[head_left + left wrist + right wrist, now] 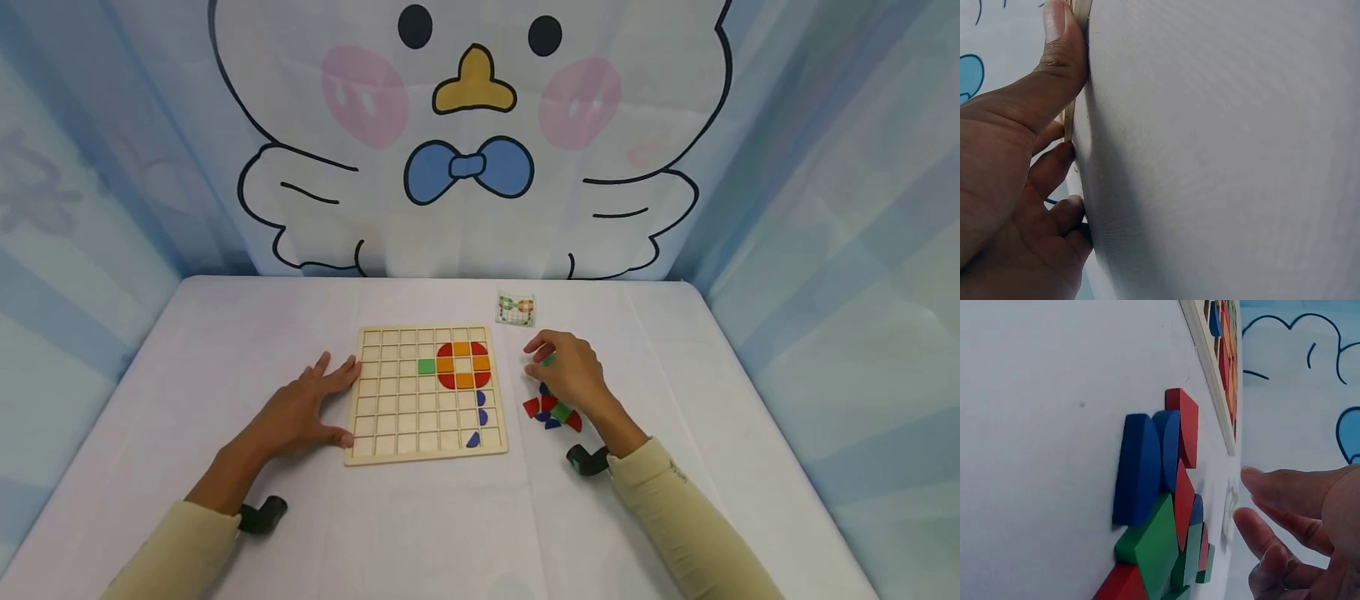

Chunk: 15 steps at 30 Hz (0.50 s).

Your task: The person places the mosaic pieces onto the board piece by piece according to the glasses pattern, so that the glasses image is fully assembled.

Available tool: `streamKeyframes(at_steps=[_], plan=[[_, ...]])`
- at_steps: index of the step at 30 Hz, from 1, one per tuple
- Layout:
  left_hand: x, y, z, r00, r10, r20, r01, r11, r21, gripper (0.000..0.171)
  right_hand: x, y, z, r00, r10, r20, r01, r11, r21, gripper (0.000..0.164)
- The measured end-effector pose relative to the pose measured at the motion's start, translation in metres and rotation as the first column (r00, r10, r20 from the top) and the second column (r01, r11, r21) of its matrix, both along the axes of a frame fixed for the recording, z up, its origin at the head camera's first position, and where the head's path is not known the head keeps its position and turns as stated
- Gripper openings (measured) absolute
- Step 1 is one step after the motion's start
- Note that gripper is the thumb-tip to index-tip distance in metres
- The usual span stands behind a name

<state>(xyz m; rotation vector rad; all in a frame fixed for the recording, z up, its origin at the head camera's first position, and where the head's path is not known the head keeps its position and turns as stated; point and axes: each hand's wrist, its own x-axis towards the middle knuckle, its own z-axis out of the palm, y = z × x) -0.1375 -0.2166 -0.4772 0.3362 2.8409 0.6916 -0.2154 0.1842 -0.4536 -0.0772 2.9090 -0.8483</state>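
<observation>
A wooden grid board [426, 457] lies on the table. My left hand [300, 412] rests against its left edge, thumb and fingers spread; the left wrist view shows the thumb [1063, 56] on the board's rim. On the board, red quarter rounds [446, 381] and orange squares [461, 349] form a ring, with a green square [427, 367] left of it. Three blue pieces [482, 417] lie below. Over a loose pile, my right hand [570, 367] hovers with fingers apart. In the right wrist view, blue [1138, 469], green [1154, 544] and red pieces [1188, 428] lie near that hand.
A small pattern card [516, 309] lies beyond the board's far right corner. Black wrist-camera mounts [587, 460] stick out at both sleeves. Behind the table hangs a curtain [472, 233] with a cartoon bird, and more curtains flank both sides.
</observation>
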Motion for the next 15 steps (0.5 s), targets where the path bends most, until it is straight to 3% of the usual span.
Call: streamKeyframes(at_steps=[8,15], plan=[[0.0,0.0,0.0,1.0,0.0,0.002,0.0,1.0,0.003,0.119,-0.004,0.016,-0.003,0.998,-0.059,0.036,0.058,0.997,0.041,0.029],[0.0,-0.001,0.0,1.0,-0.001,0.003,0.001,1.0,0.0,0.12,-0.006,0.024,-0.009,0.997,-0.065,0.038,0.062,0.995,0.083,0.03]])
